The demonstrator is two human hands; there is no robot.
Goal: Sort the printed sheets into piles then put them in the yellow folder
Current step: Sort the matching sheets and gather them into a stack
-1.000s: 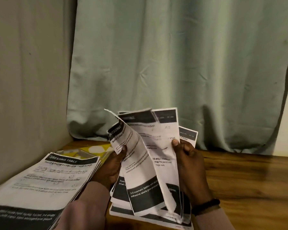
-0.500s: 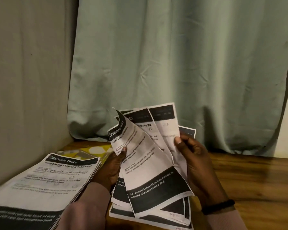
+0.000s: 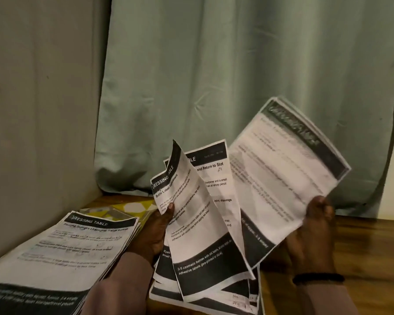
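Now left hand (image 3: 156, 230) pinches fanned sheets (image 3: 198, 223); right hand (image 3: 314, 233) grips separate blurred sheets (image 3: 282, 178).

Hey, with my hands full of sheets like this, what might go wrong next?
1. The left hand pinches a loose fan of sheets with its thumb alone on top; one may slide out and mix the sorting.
2. The sheets in the right hand look blurred, so they may be moving fast; they could bend or slip from the grip.
3. The sorted pile on the left partly covers the yellow folder; pulling the folder out may topple it.
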